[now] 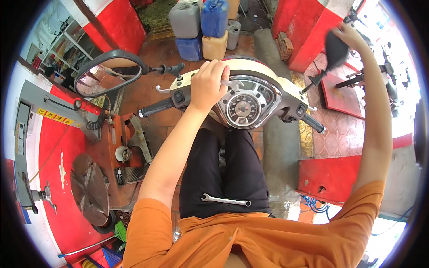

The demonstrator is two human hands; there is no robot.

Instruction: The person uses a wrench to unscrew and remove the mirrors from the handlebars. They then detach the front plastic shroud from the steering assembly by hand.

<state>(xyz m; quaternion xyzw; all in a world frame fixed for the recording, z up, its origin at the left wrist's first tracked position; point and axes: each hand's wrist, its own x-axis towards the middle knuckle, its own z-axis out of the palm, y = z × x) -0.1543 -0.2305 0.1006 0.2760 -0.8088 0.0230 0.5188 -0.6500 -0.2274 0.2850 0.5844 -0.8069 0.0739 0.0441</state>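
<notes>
I sit astride a cream and black scooter (286,85) with a round speedometer (243,111) in its chrome-edged dash. My left hand (210,85) is closed on top of the handlebar cover, and a silver open-ended wrench (234,84) juts from it over the dash. Out to the right, my right hand (349,38) grips the outer end of the black right mirror (336,51), whose stem base (316,79) is by the right handlebar. The left mirror (109,73) stands on its stem. Another combination wrench (225,200) lies across my thighs.
Several plastic jerrycans (214,18) stand ahead on the tiled floor. On the left is a tire-changing machine (118,152) with a round turntable (89,190). A red box-like block (328,176) stands close by on the right. Parked motorbikes (389,76) are beyond it.
</notes>
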